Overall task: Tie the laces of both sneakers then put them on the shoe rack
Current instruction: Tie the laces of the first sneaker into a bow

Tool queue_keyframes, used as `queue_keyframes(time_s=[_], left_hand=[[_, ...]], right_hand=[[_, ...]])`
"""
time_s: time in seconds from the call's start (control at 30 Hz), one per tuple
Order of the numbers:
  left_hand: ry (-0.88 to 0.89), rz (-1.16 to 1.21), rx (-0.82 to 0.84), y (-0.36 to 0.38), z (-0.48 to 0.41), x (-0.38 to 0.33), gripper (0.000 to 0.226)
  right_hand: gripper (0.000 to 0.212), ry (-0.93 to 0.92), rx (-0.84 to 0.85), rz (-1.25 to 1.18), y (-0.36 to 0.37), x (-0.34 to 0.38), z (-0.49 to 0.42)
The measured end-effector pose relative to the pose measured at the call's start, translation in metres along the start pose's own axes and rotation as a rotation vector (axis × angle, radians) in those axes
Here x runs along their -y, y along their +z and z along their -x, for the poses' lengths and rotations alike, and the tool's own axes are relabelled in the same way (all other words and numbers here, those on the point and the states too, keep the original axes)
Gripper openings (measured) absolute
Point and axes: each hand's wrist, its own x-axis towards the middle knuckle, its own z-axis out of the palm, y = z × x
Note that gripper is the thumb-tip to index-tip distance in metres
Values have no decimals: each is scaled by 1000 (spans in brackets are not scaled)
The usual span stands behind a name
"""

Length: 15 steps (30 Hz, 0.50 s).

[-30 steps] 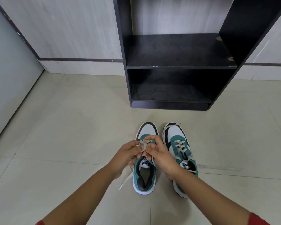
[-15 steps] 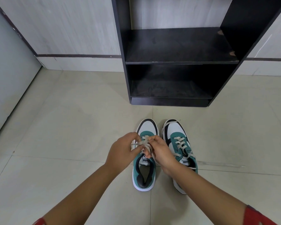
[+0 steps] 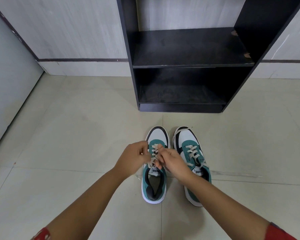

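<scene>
Two sneakers stand side by side on the floor (image 3: 76, 135), toes toward 12 o'clock. Left sneaker (image 3: 154, 179): both hands are at its laces (image 3: 153, 157). Left hand (image 3: 133, 157) is closed, pinching a lace at 9 o'clock; right hand (image 3: 173, 161) is closed, pinching a lace at 3 o'clock. Right sneaker (image 3: 189, 144): laces loose, heel partly hidden by the right forearm. One black rack (image 3: 189, 63) with two shelves stands at 12 o'clock, against the wall (image 3: 68, 28).
</scene>
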Motion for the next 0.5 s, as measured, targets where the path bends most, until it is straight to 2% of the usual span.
queue_keyframes(time_s=[0.1, 0.17, 0.23, 0.3, 0.4, 0.5], left_hand=[[-303, 361, 43, -4, -4, -1, 39], [-361, 456, 64, -3, -3, 1, 41], [-367, 497, 68, 1, 0, 0, 38], [-352, 494, 63, 3, 2, -2, 34], [-329, 449, 29, 1, 4, -2, 29], [-316, 423, 41, -1, 8, -1, 25]], right_hand=[[48, -225, -81, 503, -14, -5, 10], [48, -282, -179, 745, -17, -5, 19], [45, -306, -224, 809, -13, -4, 23], [30, -288, -260, 739, -7, -4, 23], [9, -168, -260, 406, -6, -4, 19], [19, -61, -229, 123, -7, 1, 17]])
